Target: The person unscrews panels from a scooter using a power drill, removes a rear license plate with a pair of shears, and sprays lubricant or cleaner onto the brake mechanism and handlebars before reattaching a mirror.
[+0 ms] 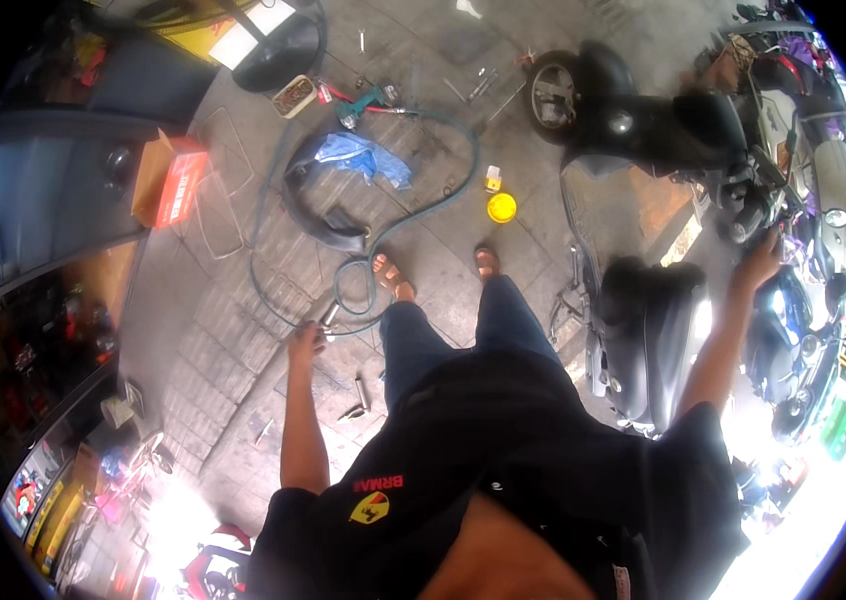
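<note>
Out to the left, my left hand (306, 342) hangs low with its fingers curled. Right by the fingertips shows a short silver cylinder (330, 314); whether it is in my grip or on the ground behind, I cannot tell. My right arm reaches to the right, and my right hand (763, 262) is closed at the handlebar (749, 214) of a black scooter; its fingers are partly hidden. The scooter's front wheel (553, 95) is turned toward the far side, and its black seat (646, 340) is close on my right.
A green hose (476, 150) loops over the paving around a black tyre (298, 195) and blue cloth (368, 158). Nearby are a green power tool (351, 112), a yellow lid (501, 208) and an orange-red box (181, 185). More motorbikes (838, 180) stand at right.
</note>
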### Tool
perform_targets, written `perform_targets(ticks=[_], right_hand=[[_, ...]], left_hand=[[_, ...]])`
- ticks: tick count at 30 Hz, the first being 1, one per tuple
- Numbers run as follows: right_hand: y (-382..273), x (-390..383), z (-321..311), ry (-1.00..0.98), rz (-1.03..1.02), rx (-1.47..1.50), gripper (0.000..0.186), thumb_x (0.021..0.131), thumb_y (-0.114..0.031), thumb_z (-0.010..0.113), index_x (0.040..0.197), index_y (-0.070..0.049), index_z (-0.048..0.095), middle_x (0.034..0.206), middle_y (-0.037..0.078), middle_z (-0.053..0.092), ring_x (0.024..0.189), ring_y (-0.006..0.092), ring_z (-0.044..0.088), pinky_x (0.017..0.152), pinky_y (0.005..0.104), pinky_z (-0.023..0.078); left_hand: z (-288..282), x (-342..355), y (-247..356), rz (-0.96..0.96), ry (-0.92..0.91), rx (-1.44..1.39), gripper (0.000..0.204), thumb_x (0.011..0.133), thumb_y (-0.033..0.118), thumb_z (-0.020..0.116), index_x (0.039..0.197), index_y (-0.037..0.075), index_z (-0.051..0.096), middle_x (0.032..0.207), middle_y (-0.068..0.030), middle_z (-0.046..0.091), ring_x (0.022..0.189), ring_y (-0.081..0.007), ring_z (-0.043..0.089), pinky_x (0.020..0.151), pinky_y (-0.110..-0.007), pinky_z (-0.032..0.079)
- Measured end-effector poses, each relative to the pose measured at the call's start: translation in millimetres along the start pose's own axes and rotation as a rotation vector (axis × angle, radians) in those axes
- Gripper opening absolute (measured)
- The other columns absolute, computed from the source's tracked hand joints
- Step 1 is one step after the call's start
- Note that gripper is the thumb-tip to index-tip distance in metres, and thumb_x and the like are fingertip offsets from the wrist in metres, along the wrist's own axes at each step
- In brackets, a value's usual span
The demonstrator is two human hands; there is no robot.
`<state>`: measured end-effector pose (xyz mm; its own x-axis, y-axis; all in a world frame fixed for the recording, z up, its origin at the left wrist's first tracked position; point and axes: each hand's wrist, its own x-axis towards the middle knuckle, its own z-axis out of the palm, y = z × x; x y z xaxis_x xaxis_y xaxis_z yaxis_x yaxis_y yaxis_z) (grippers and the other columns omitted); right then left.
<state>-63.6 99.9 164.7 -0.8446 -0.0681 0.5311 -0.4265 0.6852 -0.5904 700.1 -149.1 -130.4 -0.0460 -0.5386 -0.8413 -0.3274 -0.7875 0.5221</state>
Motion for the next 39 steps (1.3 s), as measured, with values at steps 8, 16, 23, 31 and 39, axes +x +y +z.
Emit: perform_targets(ticks=[8,16,23,31,39], right_hand=[[66.3,-258.4,98.1,-0.741,0.861,0.088,0.025,0.091,-0.029,0.054,0.091,-0.004,0.059,0.070,0.004,0.058,0.048,0.0100,0.052,0.037,0.0230,0.037],[-19.5,-290.9,260.6,-1.709,0.370,-0.115,0.034,0.084,-0.028,0.059,0.104,0.000,0.061,0.082,0.010,0.066,0.070,0.0176,0.062,0.060,0.0310,0.049],[-101.7,-279.9,458.6,-1.439,-0.177,-0.111,0.036,0.077,-0.033,0.061,0.094,-0.002,0.065,0.094,0.021,0.065,0.090,0.0363,0.062,0.077,0.0445,0.048],[-96.5,-362.9,727.9,-1.467,-0.333,-0.150,0.030,0.081,-0.024,0.053,0.104,-0.007,0.063,0.103,0.018,0.064,0.095,0.0370,0.061,0.080,0.0459,0.048],[-114.8,-472.6,1002.7,-1.469,-0.444,-0.013,0.040,0.084,-0.014,0.048,0.123,-0.019,0.055,0.125,0.015,0.053,0.114,0.0324,0.052,0.091,0.0443,0.045]], left_hand=[[-78.7,-21.6,12.4,-0.117,0.178,-0.177,0.040,0.088,0.033,0.057,0.116,0.005,0.051,0.097,-0.0092,0.063,0.083,-0.0191,0.062,0.069,-0.032,0.049],[-32.8,-69.8,-14.7,-0.146,0.204,-0.244,0.042,0.089,0.030,0.056,0.122,0.005,0.049,0.098,-0.0113,0.063,0.081,-0.0213,0.064,0.066,-0.033,0.052],[33.6,-85.5,1.3,-0.214,0.166,-0.120,0.041,0.088,0.027,0.060,0.119,0.001,0.052,0.092,-0.0134,0.064,0.079,-0.0211,0.064,0.065,-0.030,0.053],[34.5,-151.4,-26.8,-0.874,0.129,-0.046,0.031,0.090,0.025,0.053,0.108,0.000,0.056,0.091,-0.0127,0.063,0.073,-0.0216,0.063,0.067,-0.033,0.053],[113.8,-77.0,112.4,-1.038,0.286,-0.096,0.034,0.089,0.027,0.055,0.112,0.002,0.055,0.094,-0.0126,0.062,0.077,-0.0226,0.062,0.069,-0.034,0.053]])
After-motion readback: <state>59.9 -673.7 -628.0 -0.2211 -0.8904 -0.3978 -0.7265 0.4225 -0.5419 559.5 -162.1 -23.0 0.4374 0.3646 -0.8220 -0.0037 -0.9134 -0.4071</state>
